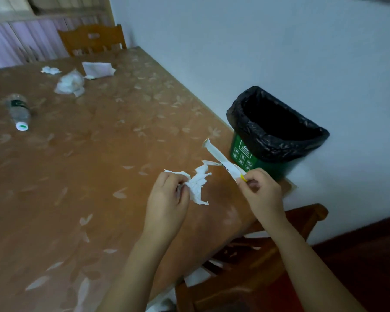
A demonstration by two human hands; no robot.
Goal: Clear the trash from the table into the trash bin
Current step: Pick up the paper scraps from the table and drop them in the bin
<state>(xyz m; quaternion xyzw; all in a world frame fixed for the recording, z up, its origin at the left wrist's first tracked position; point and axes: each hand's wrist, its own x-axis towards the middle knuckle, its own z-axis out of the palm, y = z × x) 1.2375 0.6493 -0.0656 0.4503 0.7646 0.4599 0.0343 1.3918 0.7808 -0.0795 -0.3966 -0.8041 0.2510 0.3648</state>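
My left hand (167, 194) is closed on a crumpled white tissue (198, 185) just above the table's near right part. My right hand (260, 190) pinches the lower end of a long white paper wrapper (221, 162), which sticks up and to the left towards the bin. A green trash bin (277, 134) lined with a black bag stands past the table's right edge, against the wall. Farther off on the brown table (88, 176) lie an empty plastic bottle (19, 111) on its side, a crumpled plastic wrap with tissue (70, 83), a flat white paper (97, 69) and a small tissue scrap (50, 70).
A wooden chair (92, 40) stands at the table's far end. Another wooden chair (268, 255) sits under the near right corner, with white paper scraps (196, 276) by it. The pale wall (257, 41) runs along the table's right side.
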